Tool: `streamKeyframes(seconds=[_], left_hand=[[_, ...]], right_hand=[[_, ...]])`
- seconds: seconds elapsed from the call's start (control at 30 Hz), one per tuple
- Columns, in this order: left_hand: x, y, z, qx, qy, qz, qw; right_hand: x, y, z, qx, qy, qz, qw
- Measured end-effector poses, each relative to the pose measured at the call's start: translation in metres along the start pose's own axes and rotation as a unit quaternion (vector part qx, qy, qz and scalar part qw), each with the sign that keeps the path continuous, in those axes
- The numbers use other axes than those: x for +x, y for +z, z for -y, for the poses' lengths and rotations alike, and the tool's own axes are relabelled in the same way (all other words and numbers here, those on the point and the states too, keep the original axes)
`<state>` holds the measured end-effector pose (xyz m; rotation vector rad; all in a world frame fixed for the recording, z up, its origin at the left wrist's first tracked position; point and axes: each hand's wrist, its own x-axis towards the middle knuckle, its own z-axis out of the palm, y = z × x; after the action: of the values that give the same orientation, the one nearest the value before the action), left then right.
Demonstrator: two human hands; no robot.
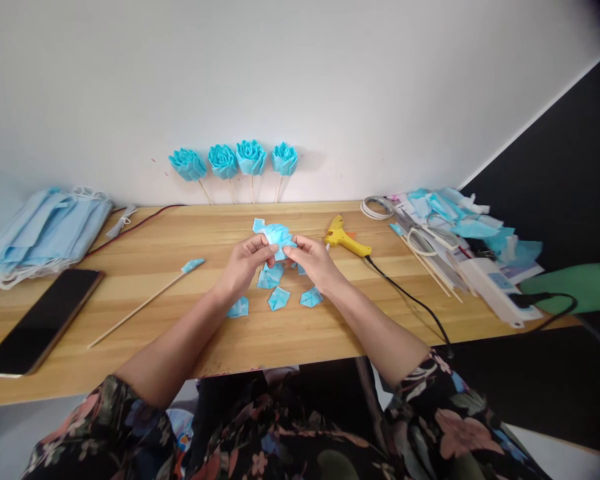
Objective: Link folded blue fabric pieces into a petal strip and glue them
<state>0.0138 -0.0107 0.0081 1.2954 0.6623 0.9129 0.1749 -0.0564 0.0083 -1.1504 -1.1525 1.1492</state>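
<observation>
Between both hands, above the middle of the table, is a folded piece of light blue mask fabric [278,235]. My left hand [250,259] pinches its left side with thumb and fingers. On the other side my right hand [309,259] grips it the same way. Several small folded blue petals lie beneath and in front of the hands, among them one petal [279,299] in the middle and another petal [311,297] by my right wrist. A wooden stick with a blue tip [145,305] rests to the left of my left forearm.
Several blue fabric roses on sticks [251,159] lean against the wall. A yellow glue gun [347,239] lies right of my hands, its cord running to a white power strip [497,293]. Scissors [433,240] and fabric scraps [450,210] lie right; face masks [50,227] and a phone [43,320] left.
</observation>
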Motion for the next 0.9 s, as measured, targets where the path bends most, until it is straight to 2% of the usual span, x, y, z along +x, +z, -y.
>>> streamKeyframes(seconds=[0.2,0.43,0.7,0.9], left_hand=[[0.0,0.002,-0.002,-0.083,-0.051,0.04,0.994],[0.004,-0.005,0.005,-0.016,-0.004,0.0,1.0],[0.004,-0.002,0.005,0.022,-0.002,0.007,1.0],[0.003,-0.002,0.004,0.008,-0.002,0.024,1.0]], right_hand=[[0.0,0.001,0.003,0.025,-0.007,0.024,0.999],[0.002,-0.005,-0.002,0.077,0.028,0.007,0.997],[0.003,-0.001,-0.003,0.045,0.013,-0.007,0.999],[0.002,-0.002,-0.006,0.064,0.003,0.021,0.998]])
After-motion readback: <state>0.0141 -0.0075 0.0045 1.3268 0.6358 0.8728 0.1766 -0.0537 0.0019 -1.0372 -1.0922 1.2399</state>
